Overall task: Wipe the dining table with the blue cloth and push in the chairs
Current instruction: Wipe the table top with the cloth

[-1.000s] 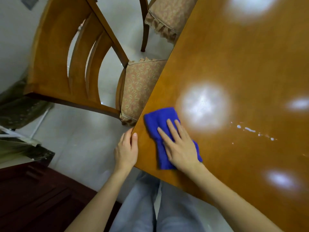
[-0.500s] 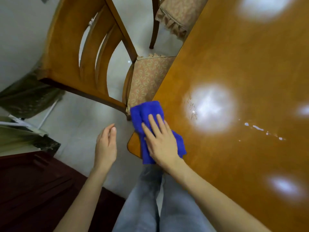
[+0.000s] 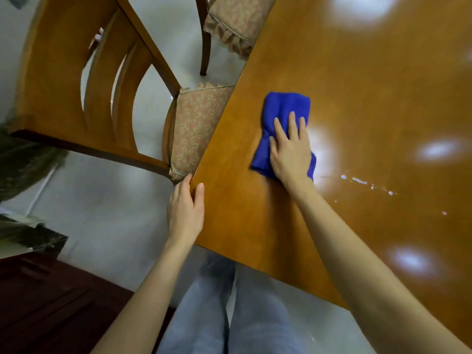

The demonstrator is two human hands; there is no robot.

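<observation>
A folded blue cloth (image 3: 281,116) lies on the glossy wooden dining table (image 3: 370,85), a little in from its left edge. My right hand (image 3: 290,152) presses flat on the cloth's near half, fingers straight. At the table's near left corner my left hand (image 3: 185,213) rests on the edge, its thumb on top and its fingers along the side. A wooden chair (image 3: 76,80) with a patterned seat cushion (image 3: 196,129) stands at the left edge, its seat partly under the table. A second chair (image 3: 229,21) with the same cushion stands farther back.
White specks and streaks (image 3: 367,183) lie on the table right of the cloth. A dark wooden cabinet (image 3: 46,302) stands at the lower left, with a dark marbled slab (image 3: 30,236) above it. My legs in grey trousers (image 3: 229,315) are close to the table's near edge.
My right hand has slid the cloth from the table's near left corner forward and inward onto the surface. My left hand, in the air half a second ago, now touches the table edge.
</observation>
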